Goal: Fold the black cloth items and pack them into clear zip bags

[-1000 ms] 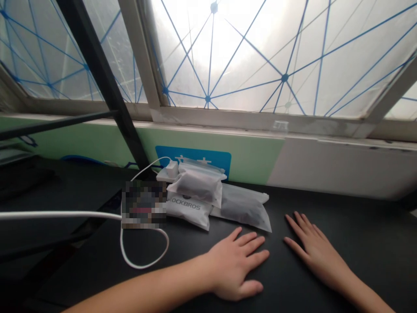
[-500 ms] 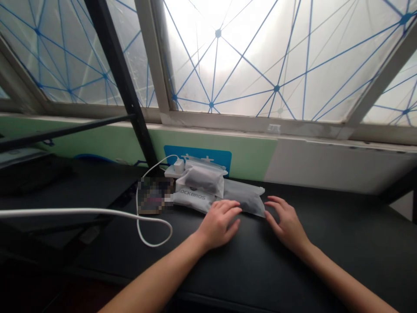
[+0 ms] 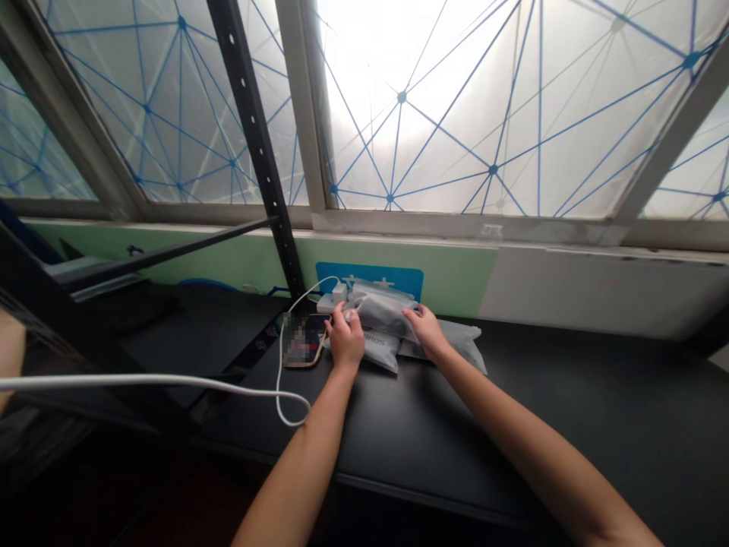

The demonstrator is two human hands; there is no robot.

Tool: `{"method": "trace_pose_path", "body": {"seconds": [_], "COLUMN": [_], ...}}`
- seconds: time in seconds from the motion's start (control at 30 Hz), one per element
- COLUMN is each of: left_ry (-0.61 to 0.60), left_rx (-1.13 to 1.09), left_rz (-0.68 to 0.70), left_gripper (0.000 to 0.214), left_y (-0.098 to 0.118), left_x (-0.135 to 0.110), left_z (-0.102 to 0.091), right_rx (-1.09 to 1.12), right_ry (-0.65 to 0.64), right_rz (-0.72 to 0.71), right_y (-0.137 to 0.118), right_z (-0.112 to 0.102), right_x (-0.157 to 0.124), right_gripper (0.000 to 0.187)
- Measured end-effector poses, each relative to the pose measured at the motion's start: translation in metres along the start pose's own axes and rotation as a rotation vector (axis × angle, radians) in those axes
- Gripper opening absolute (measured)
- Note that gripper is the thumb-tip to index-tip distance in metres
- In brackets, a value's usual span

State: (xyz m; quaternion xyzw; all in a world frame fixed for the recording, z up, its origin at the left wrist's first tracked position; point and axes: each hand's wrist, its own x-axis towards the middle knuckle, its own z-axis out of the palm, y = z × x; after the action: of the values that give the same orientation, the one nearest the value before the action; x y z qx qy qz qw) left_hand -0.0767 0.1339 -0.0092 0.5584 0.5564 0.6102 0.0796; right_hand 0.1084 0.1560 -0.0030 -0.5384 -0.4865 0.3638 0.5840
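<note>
Several frosted plastic zip bags lie together near the wall. Both my hands are at the top bag [image 3: 379,313], which has something dark inside. My left hand [image 3: 345,340] closes on its left end, with thumb and fingers curled around that edge. At its right end, my right hand [image 3: 426,330] pinches the plastic between thumb and fingers. Beneath lies a bag with printed letters [image 3: 381,351], partly covered by the top one. Another frosted bag [image 3: 465,343] lies to the right, partly behind my right wrist.
Just left of my left hand lies a phone [image 3: 304,342], its screen blurred out. A white cable [image 3: 171,380] loops beside it, near a white charger plug [image 3: 339,292]. A black metal shelf post [image 3: 256,137] rises at left on the black tabletop [image 3: 569,395]. Part of another person's arm [image 3: 11,353] shows at far left.
Both hands have moved left and forward, from beside the right-hand bag to the two ends of the top bag, and have closed on it. The view has shifted left.
</note>
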Motion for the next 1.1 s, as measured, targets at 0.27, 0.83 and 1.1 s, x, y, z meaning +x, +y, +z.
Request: {"method": "trace_pose_path", "body": {"seconds": [0.27,0.83,1.1], "left_ry": [-0.157,-0.711,-0.456], "left_rx": [-0.577,0.055,0.455], "left_rz": [-0.13,0.877,1.025], "left_gripper": [0.048,0.022,0.03], "left_y": [0.041,0.061,0.057], "left_x": [-0.029,-0.067,-0.077], "left_z": [0.003,0.02,0.039], "right_rx": [0.203,-0.631,-0.695], "right_ry": [0.007,-0.31,-0.421], "right_rz": [-0.258,-0.694,-0.737], "right_y": [-0.016,0.021,0.036], "right_z": [-0.067,-0.22,-0.217], "right_x": [-0.03,-0.101,-0.065], "right_gripper": [0.094,0.03,0.044]}}
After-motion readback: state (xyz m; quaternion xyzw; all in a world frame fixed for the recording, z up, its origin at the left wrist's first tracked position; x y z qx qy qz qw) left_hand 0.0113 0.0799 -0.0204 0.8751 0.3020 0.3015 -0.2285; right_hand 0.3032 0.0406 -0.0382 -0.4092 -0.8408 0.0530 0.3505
